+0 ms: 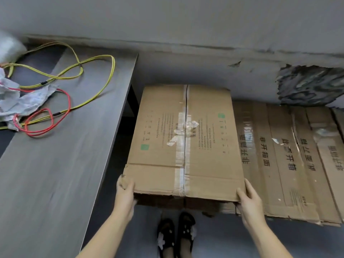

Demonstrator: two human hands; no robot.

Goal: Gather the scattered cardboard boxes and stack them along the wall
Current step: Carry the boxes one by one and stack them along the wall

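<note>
A large taped cardboard box [186, 138] lies flat in front of me, its far end reaching the grey wall [186, 25]. My left hand [125, 192] grips its near left corner, fingers curled under the edge. At the near right corner my right hand [249, 200] holds the edge, thumb on top. To the right lie several flattened cardboard boxes [290, 161] with black printed characters, fanned out on the floor against the wall.
A grey wood-grain table [65, 155] stands at the left, carrying yellow and red cables [61, 75] and crumpled plastic wrap [16, 103]. The wall has a damaged patch [309, 84] at the right. My feet in black shoes [176, 233] stand on the grey floor below the box.
</note>
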